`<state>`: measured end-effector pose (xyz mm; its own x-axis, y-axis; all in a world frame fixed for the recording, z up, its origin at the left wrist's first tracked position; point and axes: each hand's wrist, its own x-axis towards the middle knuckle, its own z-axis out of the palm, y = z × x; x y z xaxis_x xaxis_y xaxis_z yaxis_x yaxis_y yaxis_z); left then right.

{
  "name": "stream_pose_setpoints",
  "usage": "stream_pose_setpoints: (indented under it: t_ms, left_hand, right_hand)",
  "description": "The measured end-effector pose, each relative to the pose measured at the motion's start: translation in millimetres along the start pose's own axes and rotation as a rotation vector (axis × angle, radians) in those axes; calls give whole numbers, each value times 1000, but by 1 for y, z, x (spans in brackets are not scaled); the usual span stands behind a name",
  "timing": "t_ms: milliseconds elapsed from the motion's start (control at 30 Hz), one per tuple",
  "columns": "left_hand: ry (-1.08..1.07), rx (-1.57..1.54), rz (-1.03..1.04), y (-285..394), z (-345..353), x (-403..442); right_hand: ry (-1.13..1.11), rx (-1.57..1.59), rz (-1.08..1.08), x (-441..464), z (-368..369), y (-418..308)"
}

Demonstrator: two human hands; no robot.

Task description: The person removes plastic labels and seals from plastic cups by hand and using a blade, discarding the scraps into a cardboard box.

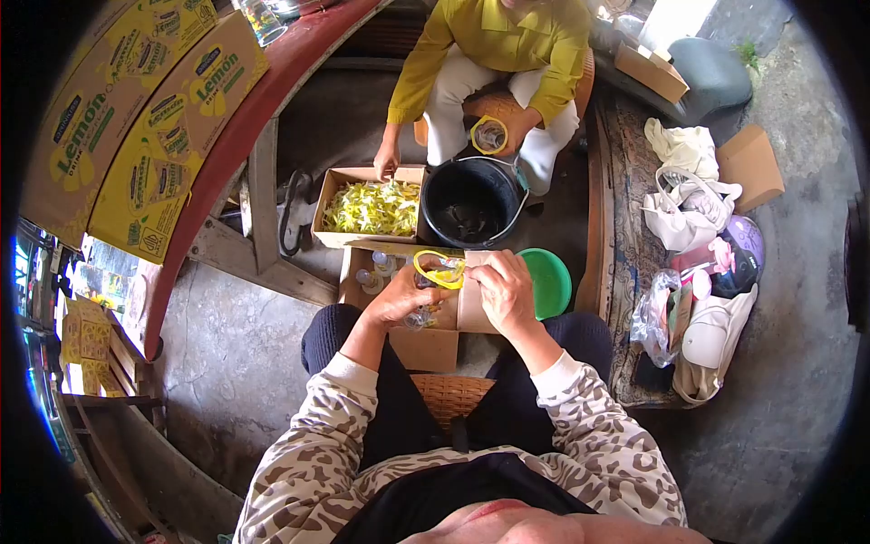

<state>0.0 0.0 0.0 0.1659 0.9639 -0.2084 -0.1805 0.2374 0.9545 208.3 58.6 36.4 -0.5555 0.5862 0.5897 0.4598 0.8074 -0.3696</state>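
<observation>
My left hand [399,297] is wrapped round a clear cup-like container [439,270] with a yellow rim, tilted above an open cardboard box. My right hand [506,288] is closed just right of the rim, fingertips pinched together; whatever they hold is too small to make out. In the cardboard box [444,349] below my hands lie several small clear plastic pieces. A green basin [549,283] sits partly behind my right hand. Beyond it stands a black bucket [430,204], with a box of yellow strips or wrappers [372,208] to its left.
Opposite me sits a person in a yellow top [507,45], one hand in the yellow pieces, the other holding a similar yellow-rimmed container [489,135]. Lemon cartons [172,136] stand on a red-edged table at left. Bags [716,335] and a purple helmet [743,245] lie right.
</observation>
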Motion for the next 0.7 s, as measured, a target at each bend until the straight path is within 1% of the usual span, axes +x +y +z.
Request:
stream_pose_setpoints:
  t_ms: [67, 200, 267, 300, 367, 400, 433, 467, 500, 567, 600, 633, 700]
  left_hand:
    - [-3, -39, -45, 0, 0, -2]
    - [-6, -90, -88, 1, -2, -9]
    - [-23, -132, -80, 0, -1, -6]
    - [-23, -130, -78, 0, -2, -4]
    - [-69, -32, -33, -1, -3, 0]
    - [-70, -30, -32, 0, -2, 1]
    - [-52, -20, 13, 0, -1, 1]
    - [-34, -10, 57, 0, 0, 1]
    - [-35, -8, 58, 1, 1, 1]
    - [49, -40, 162, 3, 4, 2]
    - [78, 32, 130, 2, 3, 5]
    - [76, 33, 131, 2, 1, 6]
    - [104, 247, 91, 5, 0, 7]
  right_hand:
    - [12, -43, -57, 0, -1, -3]
    - [12, -16, 0, -5, 7, -10]
    - [53, 87, 119, -6, 10, -7]
    - [55, 87, 117, -8, 15, -4]
    - [48, 450, 365, -12, 24, 6]
    - [63, 488, 373, -11, 26, 10]
    - [65, 487, 372, -12, 27, 13]
    - [66, 549, 398, -13, 28, 16]
    - [67, 610, 422, -13, 27, 18]
    - [74, 545, 386, -12, 23, 20]
    - [79, 482, 351, -11, 20, 20]
    - [81, 481, 351, -10, 17, 19]
    - [67, 231, 254, -7, 10, 16]
